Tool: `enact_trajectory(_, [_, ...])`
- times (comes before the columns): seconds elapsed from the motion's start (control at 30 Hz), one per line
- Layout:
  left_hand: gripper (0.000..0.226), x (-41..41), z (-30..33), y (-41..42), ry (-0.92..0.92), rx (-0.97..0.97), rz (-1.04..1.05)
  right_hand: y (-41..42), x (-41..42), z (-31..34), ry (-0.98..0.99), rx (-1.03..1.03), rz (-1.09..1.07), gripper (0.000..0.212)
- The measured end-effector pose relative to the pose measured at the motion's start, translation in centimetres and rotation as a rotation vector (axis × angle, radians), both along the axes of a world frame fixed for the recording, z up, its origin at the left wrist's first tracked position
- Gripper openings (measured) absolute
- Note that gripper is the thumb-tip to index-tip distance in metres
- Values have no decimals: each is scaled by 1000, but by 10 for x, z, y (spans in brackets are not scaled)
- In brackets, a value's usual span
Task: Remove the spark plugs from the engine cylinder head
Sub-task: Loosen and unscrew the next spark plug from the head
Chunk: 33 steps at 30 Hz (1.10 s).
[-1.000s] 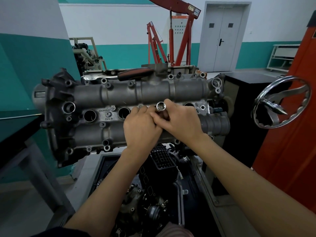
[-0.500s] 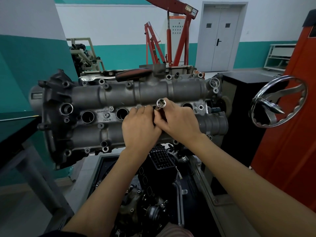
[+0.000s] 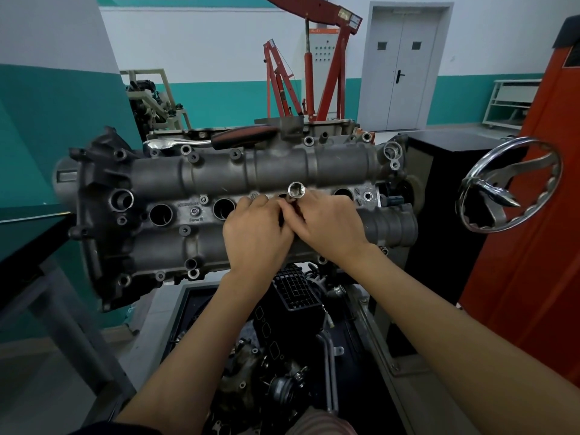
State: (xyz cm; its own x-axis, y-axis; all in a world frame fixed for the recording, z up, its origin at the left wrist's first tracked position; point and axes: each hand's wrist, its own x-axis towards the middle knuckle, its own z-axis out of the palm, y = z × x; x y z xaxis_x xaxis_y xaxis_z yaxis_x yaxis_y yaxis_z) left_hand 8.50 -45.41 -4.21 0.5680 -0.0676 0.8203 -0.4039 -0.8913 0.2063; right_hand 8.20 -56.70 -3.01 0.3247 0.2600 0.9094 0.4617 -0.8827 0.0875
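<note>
Right hand (image 3: pixel 326 227) fingers (image 3: pixel 306 199) curl round a chrome socket (image 3: pixel 296 190); open end faces up toward camera, long axis running down into the third plug well of the cylinder head (image 3: pixel 219 208). Left hand (image 3: pixel 255 233) touches the right, fingers bent over the same spot; grip hidden. No spark plug visible. Ratchet (image 3: pixel 219 140) lies along head's far edge. Handwheel (image 3: pixel 511 186) right of head.

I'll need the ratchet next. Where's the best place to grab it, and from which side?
Probably the dark red-and-black handle, taken from above. The ratchet lies flat along the far top edge of the cylinder head, chrome head to the left, thick handle to the right. Both hands, left hand and right hand, are busy with the socket.
</note>
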Motion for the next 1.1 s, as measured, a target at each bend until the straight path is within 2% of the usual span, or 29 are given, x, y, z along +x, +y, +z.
enact_trajectory(0.17, [25, 0, 0, 1, 7, 29, 1, 0, -1, 0, 27, -3, 31, 40])
enact_trajectory(0.37, [27, -1, -1, 1, -23, 33, 3, 0, -3, 2, 129, 10, 45, 45])
enact_trajectory(0.53, [13, 1, -2, 2, 27, 26, 5, 0, -5, 5, 144, 68, 65, 43])
enact_trajectory(0.7, [15, 1, -1, 0, 31, -11, 6, 1, -4, 4, 104, 71, 34, 46])
enact_trajectory(0.87, [18, 4, -3, 0, 35, 17, 12, 5, -3, 3, 75, 71, -11, 39])
enact_trajectory(0.97, [18, 6, -1, 3, 70, 53, 17, 6, -4, 7, 152, 67, 15, 29])
enact_trajectory(1.1, [18, 7, 5, 10, 123, 113, -57, 4, -5, 17, 315, -46, 12, 18])
